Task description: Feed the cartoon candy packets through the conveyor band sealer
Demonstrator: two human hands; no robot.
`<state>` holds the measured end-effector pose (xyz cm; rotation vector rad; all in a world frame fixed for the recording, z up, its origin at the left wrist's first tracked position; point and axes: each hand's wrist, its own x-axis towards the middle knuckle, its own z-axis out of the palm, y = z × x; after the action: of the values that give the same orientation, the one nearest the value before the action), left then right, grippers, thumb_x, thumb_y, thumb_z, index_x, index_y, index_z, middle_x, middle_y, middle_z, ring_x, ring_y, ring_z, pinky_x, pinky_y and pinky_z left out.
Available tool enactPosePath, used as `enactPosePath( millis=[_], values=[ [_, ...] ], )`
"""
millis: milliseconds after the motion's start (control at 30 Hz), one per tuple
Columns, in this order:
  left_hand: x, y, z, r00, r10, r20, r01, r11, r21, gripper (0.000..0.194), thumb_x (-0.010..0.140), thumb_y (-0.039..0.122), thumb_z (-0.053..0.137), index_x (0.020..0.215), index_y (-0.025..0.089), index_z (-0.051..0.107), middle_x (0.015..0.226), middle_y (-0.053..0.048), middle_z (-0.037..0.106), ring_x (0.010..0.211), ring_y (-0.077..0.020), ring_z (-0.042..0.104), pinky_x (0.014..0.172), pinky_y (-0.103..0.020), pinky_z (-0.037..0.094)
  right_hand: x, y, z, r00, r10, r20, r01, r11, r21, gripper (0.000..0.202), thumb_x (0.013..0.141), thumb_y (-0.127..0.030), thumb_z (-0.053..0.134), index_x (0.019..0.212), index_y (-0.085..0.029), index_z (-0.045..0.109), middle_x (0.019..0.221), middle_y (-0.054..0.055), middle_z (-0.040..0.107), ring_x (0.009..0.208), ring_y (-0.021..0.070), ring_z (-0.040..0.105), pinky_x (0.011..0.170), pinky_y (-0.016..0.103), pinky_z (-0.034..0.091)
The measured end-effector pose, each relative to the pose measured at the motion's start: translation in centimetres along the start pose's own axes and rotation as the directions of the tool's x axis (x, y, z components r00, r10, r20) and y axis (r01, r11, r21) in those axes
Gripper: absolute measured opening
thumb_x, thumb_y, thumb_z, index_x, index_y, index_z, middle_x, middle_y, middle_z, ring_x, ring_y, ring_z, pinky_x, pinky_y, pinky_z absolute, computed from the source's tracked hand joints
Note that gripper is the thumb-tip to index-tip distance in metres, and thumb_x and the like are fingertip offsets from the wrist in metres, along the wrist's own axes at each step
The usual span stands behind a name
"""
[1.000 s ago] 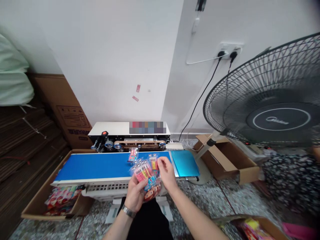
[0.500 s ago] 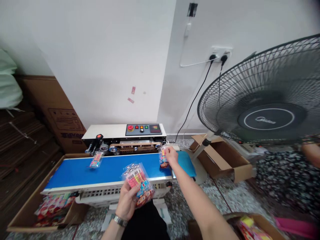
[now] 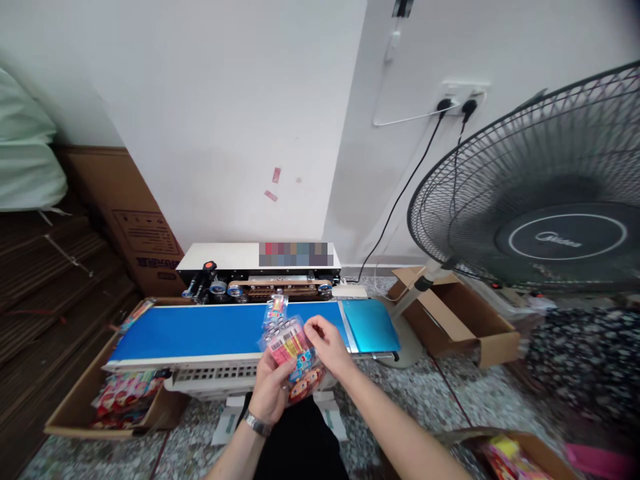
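My left hand [image 3: 273,387] holds a fanned stack of printed plastic packets [image 3: 295,353], thumb on top, barcodes showing. At the stack's upper right edge is my right hand [image 3: 327,343], fingers pinched together on the edge of a packet; the fingertips are partly hidden. Just behind the stack, one packet [image 3: 277,308] stands at the sealing strip of a band sealer [image 3: 220,257], over its blue conveyor belt [image 3: 200,327]. Another packet [image 3: 136,319] lies at the belt's far left end.
Below the belt's left end is a carton [image 3: 65,417] full of packets [image 3: 125,397]. A large fan [image 3: 565,233] stands at right, near an open carton [image 3: 450,313]. Another carton [image 3: 540,450] of packets sits at lower right. A seated person's patterned clothing [image 3: 580,360] shows at right.
My right hand has let go of a packet at the sealer and come back left to the stack. That packet has travelled left along the sealer, and the earlier one has reached the belt's left end.
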<state>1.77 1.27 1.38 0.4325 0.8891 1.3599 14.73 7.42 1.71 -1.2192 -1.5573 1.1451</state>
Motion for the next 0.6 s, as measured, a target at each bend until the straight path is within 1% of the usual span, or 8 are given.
enactPosePath(
  millis=[67, 100, 167, 267, 400, 533, 600],
  values=[
    [0.1, -0.2, 0.2, 1.000, -0.006, -0.001, 0.006, 1.000, -0.022, 0.042, 0.061, 0.019, 0.072, 0.101, 0.020, 0.059, 0.096, -0.006, 0.070, 0.088, -0.0213, 0.064, 0.086, -0.037, 0.046, -0.1, -0.1, -0.2, 0.995, 0.004, -0.101, 0.000, 0.999, 0.039, 0.026, 0.083, -0.043, 0.045, 0.075, -0.019, 0.051, 0.068, -0.001, 0.050, 0.063, 0.0133, 0.047, 0.059, 0.024, 0.039],
    [0.1, -0.3, 0.2, 1.000, -0.011, -0.001, 0.011, 0.999, -0.033, 0.043, 0.061, 0.019, 0.073, 0.101, 0.020, 0.059, 0.097, -0.006, 0.070, 0.088, -0.0213, 0.064, 0.086, -0.038, 0.046, -0.1, -0.1, -0.3, 0.991, 0.011, -0.133, -0.003, 0.998, 0.056, 0.026, 0.083, -0.043, 0.044, 0.075, -0.019, 0.050, 0.066, -0.001, 0.048, 0.062, 0.0132, 0.046, 0.058, 0.024, 0.039],
    [0.2, -0.6, 0.2, 1.000, -0.021, -0.005, 0.020, 0.999, -0.049, 0.044, 0.060, 0.020, 0.073, 0.101, 0.020, 0.059, 0.097, -0.006, 0.070, 0.088, -0.0214, 0.065, 0.085, -0.038, 0.046, -0.1, -0.2, -0.5, 0.987, 0.019, -0.157, -0.006, 0.997, 0.083, 0.026, 0.083, -0.043, 0.045, 0.074, -0.019, 0.049, 0.065, -0.002, 0.046, 0.060, 0.0128, 0.044, 0.056, 0.023, 0.038],
    [0.3, -1.0, 0.2, 1.000, -0.029, 0.000, 0.029, 0.999, -0.043, 0.045, 0.059, 0.021, 0.074, 0.102, 0.018, 0.059, 0.097, -0.008, 0.070, 0.088, -0.0225, 0.065, 0.085, -0.038, 0.047, -0.3, -0.3, -0.7, 0.986, 0.006, -0.168, 0.013, 0.994, 0.112, 0.024, 0.082, -0.042, 0.047, 0.075, -0.019, 0.051, 0.066, -0.002, 0.047, 0.061, 0.0125, 0.045, 0.057, 0.023, 0.037],
    [0.4, -1.3, 0.2, 1.000, 0.001, -0.006, -0.001, 1.000, -0.005, 0.046, 0.061, 0.018, 0.073, 0.104, 0.016, 0.058, 0.099, -0.011, 0.069, 0.088, -0.0241, 0.064, 0.085, -0.040, 0.046, -0.7, -0.7, -0.5, 0.976, -0.019, -0.217, 0.042, 0.994, 0.101, 0.023, 0.083, -0.040, 0.048, 0.075, -0.019, 0.052, 0.067, -0.002, 0.048, 0.062, 0.0122, 0.045, 0.058, 0.022, 0.037],
    [0.4, -1.2, 0.1, 0.999, 0.036, -0.016, -0.036, 0.999, -0.001, 0.044, 0.062, 0.017, 0.072, 0.104, 0.016, 0.058, 0.097, -0.010, 0.069, 0.088, -0.0241, 0.064, 0.084, -0.040, 0.047, -1.0, -0.8, -0.1, 0.929, 0.008, -0.369, 0.047, 0.989, 0.139, 0.025, 0.084, -0.042, 0.045, 0.077, -0.019, 0.051, 0.069, -0.001, 0.050, 0.063, 0.0124, 0.045, 0.058, 0.022, 0.038],
    [0.4, -1.2, 0.0, 0.999, 0.046, -0.022, -0.046, 0.999, 0.006, 0.042, 0.062, 0.016, 0.072, 0.102, 0.016, 0.059, 0.095, -0.009, 0.070, 0.086, -0.0232, 0.065, 0.083, -0.038, 0.047, -0.8, -0.4, -0.1, 0.916, 0.019, -0.401, 0.045, 0.988, 0.148, 0.025, 0.084, -0.043, 0.044, 0.079, -0.019, 0.051, 0.071, -0.001, 0.050, 0.064, 0.0126, 0.046, 0.059, 0.022, 0.039]
  ],
)
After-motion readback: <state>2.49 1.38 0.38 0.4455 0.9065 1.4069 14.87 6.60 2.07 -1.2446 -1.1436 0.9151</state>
